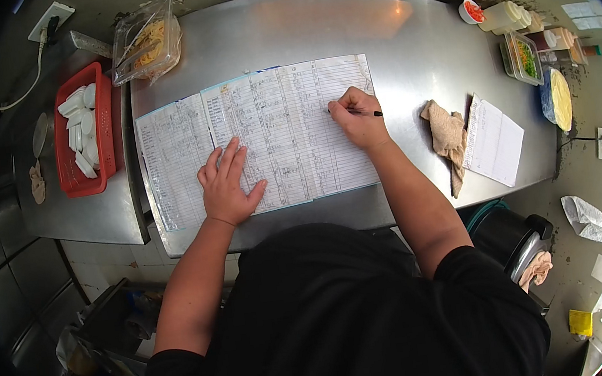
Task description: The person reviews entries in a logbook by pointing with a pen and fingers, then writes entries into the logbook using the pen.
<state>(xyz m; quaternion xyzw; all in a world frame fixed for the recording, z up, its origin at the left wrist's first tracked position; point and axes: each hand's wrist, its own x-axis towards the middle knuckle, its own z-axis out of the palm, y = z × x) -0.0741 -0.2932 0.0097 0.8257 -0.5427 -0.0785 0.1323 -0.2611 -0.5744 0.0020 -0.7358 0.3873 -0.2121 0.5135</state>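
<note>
Lined sheets filled with handwritten columns (pixel 268 162) lie spread side by side on the steel table, like an open ledger. My right hand (pixel 361 119) is closed around a black pen (pixel 367 112), resting on the rightmost page. The pen's tip is hidden by my fingers or too small to make out. Flat on the pages, with fingers spread, my left hand (pixel 228 184) lies near the seam between the left sheet and the middle one. It holds nothing.
A red basket (pixel 106 128) of white containers stands left, near a clear plastic box (pixel 171 50) of yellowish food. Right of the pages lie a brown cloth (pixel 447 130) and a white notepad (pixel 496 140). Bottles (pixel 501 17) and a tub of chopped vegetables (pixel 522 59) line the steel table's (pixel 283 30) right edge.
</note>
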